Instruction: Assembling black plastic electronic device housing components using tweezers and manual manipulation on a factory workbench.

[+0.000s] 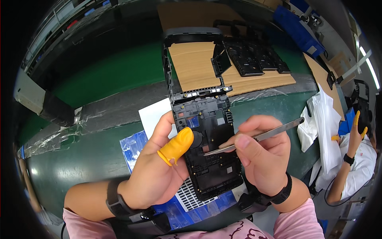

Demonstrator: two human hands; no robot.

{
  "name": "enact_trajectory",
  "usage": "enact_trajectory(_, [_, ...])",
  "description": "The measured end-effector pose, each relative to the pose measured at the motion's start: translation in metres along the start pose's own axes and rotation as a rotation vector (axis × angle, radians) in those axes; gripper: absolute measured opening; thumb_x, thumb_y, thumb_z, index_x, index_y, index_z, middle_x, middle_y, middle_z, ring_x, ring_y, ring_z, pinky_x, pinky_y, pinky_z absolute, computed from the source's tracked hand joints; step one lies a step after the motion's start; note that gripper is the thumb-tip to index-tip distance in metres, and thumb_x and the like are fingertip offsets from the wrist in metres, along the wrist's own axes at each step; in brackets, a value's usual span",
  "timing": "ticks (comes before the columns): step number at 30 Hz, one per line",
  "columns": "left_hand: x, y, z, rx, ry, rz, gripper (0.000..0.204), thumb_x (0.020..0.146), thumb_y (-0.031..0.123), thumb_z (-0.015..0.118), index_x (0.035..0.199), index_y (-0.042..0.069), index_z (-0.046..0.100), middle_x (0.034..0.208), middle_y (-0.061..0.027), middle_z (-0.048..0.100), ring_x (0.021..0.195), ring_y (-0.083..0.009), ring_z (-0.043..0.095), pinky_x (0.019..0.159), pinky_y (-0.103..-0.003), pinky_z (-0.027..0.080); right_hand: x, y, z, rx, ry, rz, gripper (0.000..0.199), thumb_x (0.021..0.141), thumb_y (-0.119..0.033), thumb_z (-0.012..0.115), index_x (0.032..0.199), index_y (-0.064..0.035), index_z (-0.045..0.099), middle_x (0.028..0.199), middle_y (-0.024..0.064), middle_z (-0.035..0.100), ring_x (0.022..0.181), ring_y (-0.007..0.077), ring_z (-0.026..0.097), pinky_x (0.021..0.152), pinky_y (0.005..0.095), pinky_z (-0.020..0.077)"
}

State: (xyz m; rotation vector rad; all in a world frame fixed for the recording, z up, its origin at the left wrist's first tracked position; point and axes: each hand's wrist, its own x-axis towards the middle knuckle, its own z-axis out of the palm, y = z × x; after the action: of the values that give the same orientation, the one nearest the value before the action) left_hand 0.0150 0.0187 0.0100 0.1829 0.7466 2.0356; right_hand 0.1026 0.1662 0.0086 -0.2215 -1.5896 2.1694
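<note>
My left hand (pixel 153 169) grips the left side of a long black plastic housing (pixel 211 135), its thumb in a yellow finger cot (pixel 178 145) lying over the inner face. Small brass-coloured inserts and ribs dot that face, and an open frame rises from its far end. In my right hand (pixel 262 155) a pair of metal tweezers (pixel 274 130) is pinched between thumb and fingers. Their tips point left, at the middle of the housing near a small copper-coloured patch. Whether the tips hold anything is too small to tell.
Under the housing lie blue plastic-wrapped pads (pixel 185 219) and a sheet with rows of black pieces (pixel 191 199). Several black housings (pixel 254 59) rest on cardboard (pixel 274 81) beyond. White bags (pixel 322 119) hang at the right, near a co-worker's hand (pixel 356 133). A grey post (pixel 36 99) stands left.
</note>
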Motion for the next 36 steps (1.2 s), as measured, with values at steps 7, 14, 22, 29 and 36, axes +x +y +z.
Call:
enact_trajectory(7, [-0.001, -0.002, 0.002, 0.118, 0.047, 0.048, 0.039, 0.091, 0.023, 0.037, 0.126, 0.011, 0.027, 0.119, -0.0104, 0.044, 0.105, -0.0216, 0.048, 0.086, -0.036, 0.044, 0.001, 0.002, 0.001, 0.002, -0.015, -0.007, 0.02, 0.076, 0.004, 0.058, 0.096, 0.0041, 0.053, 0.076, 0.0063, 0.06, 0.062, 0.0045, 0.053, 0.051, 0.0152, 0.0388])
enact_trajectory(14, [-0.001, -0.001, -0.003, -0.006, -0.008, 0.026, 0.037, 0.091, 0.01, 0.038, 0.126, 0.01, 0.027, 0.12, -0.0107, 0.044, 0.108, -0.0208, 0.047, 0.089, -0.036, 0.041, 0.002, 0.003, -0.002, 0.029, -0.038, 0.005, 0.019, 0.077, 0.005, 0.058, 0.095, 0.004, 0.053, 0.079, 0.0063, 0.06, 0.067, 0.0053, 0.055, 0.055, 0.0154, 0.041])
enact_trajectory(22, [-0.001, -0.004, 0.003, 0.121, 0.043, 0.073, 0.04, 0.091, 0.023, 0.037, 0.127, 0.01, 0.027, 0.119, -0.0111, 0.044, 0.106, -0.022, 0.048, 0.087, -0.036, 0.044, 0.001, 0.002, 0.001, 0.069, -0.039, -0.001, 0.019, 0.077, 0.004, 0.058, 0.095, 0.0039, 0.053, 0.079, 0.0059, 0.059, 0.067, 0.0053, 0.055, 0.055, 0.0151, 0.0409])
enact_trajectory(29, [-0.003, -0.003, -0.002, 0.113, 0.008, 0.055, 0.047, 0.084, 0.007, 0.048, 0.126, 0.009, 0.027, 0.117, -0.011, 0.046, 0.102, -0.0215, 0.051, 0.085, -0.035, 0.044, 0.001, 0.005, -0.001, 0.025, -0.051, -0.015, 0.019, 0.078, 0.005, 0.057, 0.096, 0.0036, 0.053, 0.08, 0.0058, 0.059, 0.066, 0.0057, 0.054, 0.056, 0.0161, 0.042])
enact_trajectory(36, [0.01, -0.004, -0.01, 0.463, 0.127, 0.219, 0.053, 0.074, -0.01, 0.052, 0.121, 0.006, 0.034, 0.106, -0.0071, 0.054, 0.091, -0.0143, 0.055, 0.077, -0.026, 0.046, 0.004, -0.001, -0.006, 0.092, -0.075, -0.024, 0.018, 0.078, 0.005, 0.057, 0.095, 0.0025, 0.053, 0.08, 0.0051, 0.058, 0.066, 0.0054, 0.053, 0.055, 0.0167, 0.0415])
